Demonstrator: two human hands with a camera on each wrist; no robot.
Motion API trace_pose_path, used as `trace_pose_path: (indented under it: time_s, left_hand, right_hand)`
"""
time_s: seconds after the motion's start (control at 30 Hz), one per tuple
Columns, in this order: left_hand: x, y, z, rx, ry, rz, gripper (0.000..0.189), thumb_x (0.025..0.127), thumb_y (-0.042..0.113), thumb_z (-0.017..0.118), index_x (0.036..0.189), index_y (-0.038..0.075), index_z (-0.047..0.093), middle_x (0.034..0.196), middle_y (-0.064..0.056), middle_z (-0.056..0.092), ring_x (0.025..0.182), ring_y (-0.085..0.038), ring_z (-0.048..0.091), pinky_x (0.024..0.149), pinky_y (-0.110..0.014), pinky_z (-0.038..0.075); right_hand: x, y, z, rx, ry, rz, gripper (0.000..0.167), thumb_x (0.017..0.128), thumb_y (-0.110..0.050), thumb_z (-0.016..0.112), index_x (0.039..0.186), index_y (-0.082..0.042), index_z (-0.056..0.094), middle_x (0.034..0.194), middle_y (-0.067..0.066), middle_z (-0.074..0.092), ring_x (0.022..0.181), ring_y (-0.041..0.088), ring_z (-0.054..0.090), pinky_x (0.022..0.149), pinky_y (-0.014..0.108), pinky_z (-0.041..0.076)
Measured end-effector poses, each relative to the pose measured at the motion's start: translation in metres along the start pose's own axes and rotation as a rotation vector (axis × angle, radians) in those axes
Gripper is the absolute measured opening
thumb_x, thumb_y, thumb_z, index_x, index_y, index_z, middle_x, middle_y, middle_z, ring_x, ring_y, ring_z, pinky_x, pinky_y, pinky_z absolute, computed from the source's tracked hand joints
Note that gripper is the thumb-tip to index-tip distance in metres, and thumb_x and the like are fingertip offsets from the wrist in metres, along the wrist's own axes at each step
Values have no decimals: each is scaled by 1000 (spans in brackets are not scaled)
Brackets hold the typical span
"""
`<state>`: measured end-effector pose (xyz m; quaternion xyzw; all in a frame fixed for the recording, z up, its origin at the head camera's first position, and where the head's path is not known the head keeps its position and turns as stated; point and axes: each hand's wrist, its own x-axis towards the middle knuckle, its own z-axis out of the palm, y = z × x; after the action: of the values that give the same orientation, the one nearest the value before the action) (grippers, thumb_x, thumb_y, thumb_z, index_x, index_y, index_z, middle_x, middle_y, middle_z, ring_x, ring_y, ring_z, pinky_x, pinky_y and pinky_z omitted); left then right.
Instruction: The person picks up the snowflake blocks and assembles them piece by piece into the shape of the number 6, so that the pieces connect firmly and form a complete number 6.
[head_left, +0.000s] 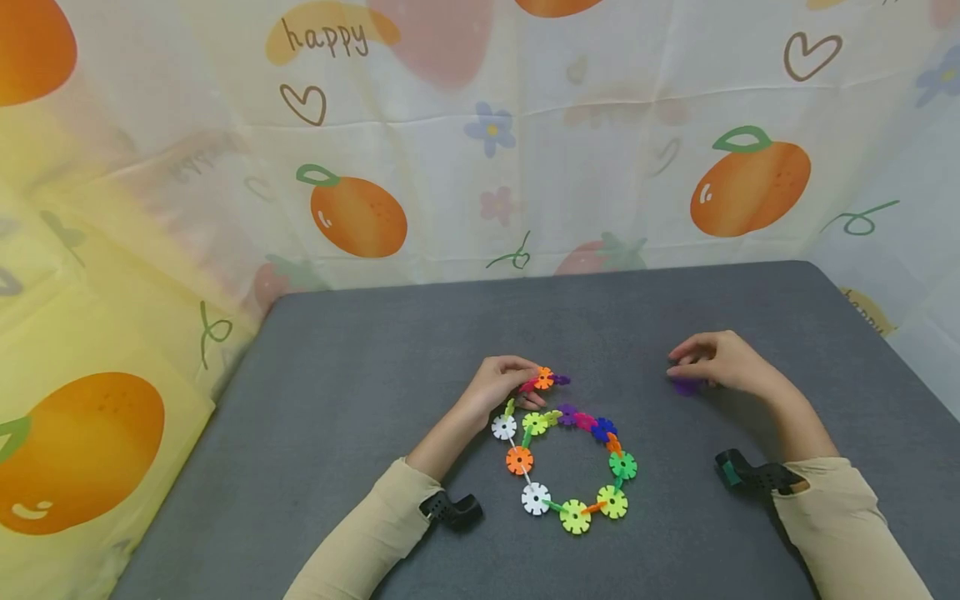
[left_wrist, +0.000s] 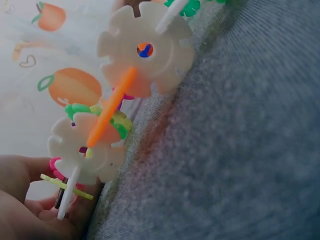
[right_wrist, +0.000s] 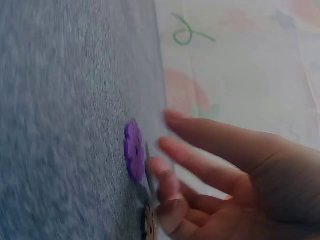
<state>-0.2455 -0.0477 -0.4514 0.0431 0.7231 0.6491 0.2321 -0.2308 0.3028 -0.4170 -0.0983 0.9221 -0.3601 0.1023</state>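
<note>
My left hand [head_left: 504, 385] pinches the loose end of a chain of notched plastic discs, by a pink disc [head_left: 529, 386] beside an orange disc [head_left: 545, 378] and a purple one [head_left: 562, 380]. Below it the rest of the chain forms a ring [head_left: 575, 517] of slotted discs on the table. In the left wrist view a white disc [left_wrist: 85, 150] hangs near the fingers. Off to the right, my right hand [head_left: 723, 360] is over a loose purple disc [right_wrist: 134, 151], its fingers bent and apart. A tan disc [right_wrist: 150, 225] shows under its fingers.
The grey cloth-covered table [head_left: 360, 350] spreads around the ring. Behind it hangs a printed curtain [head_left: 442, 167]. Black wrist bands [head_left: 453, 510] sit on both sleeves' ends.
</note>
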Motion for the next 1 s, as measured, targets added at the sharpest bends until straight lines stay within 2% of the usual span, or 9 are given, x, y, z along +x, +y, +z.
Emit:
trace_pose_path:
  time_s: [0.07,0.23,0.3,0.43,0.53,0.63,0.8,1.0]
  left_hand:
    - [-6,7,1,51,16,-4,27,99,15,56,120,-1,64,113,-19,69,68,-15,73,76,-32,62]
    - [-4,8,1,143,55,-10,28,99,17,55,119,-1,65,118,-17,68,73,-20,75,92,-32,57]
    - [2,1,-1,132,54,-2,28,99,19,56,118,0,65,115,-17,69,70,-17,74,89,-32,58]
    - [2,-1,0,92,24,6,28,100,18,55,118,-1,64,106,-19,72,65,-13,72,74,-29,61]
    - [1,0,0,61,1,3,27,100,18,55,118,-1,63,102,-18,72,63,-11,71,68,-28,61]
    - [0,1,0,43,-20,7,28,100,18,54,120,-1,63,101,-17,71,64,-10,70,66,-28,61]
    - [0,1,1,37,-52,17,29,99,22,58,119,2,66,108,-14,71,65,-10,70,68,-28,62]
    - [1,1,1,5,-75,15,30,92,27,69,113,6,69,111,-12,73,67,-12,70,70,-32,63]
  right_hand:
    - [-1,1,-2,-18,-38,4,38,86,-23,75,112,4,67,90,7,64,57,5,48,51,24,46]
    - [-3,1,-6,-18,-90,18,40,81,-17,79,109,7,64,85,6,57,58,5,49,52,23,47]
    - [-3,1,-7,-28,-103,21,38,81,-17,79,105,7,65,81,5,57,58,6,49,51,23,46]
    - [-4,2,-7,-46,-115,26,32,80,-20,80,98,4,67,74,0,56,57,4,47,50,22,43]
    - [-4,3,-6,-27,-102,26,29,82,-19,79,95,3,64,73,0,57,57,4,47,50,22,43]
    - [-3,1,-2,49,-85,42,29,85,-19,76,96,4,62,73,3,62,59,6,53,52,24,48]
    - [4,-10,13,275,-87,79,38,91,-21,69,112,10,61,84,6,71,70,10,67,65,29,60]
    - [12,-32,45,531,-95,64,41,94,-18,66,116,14,56,92,9,74,79,15,72,76,33,62]
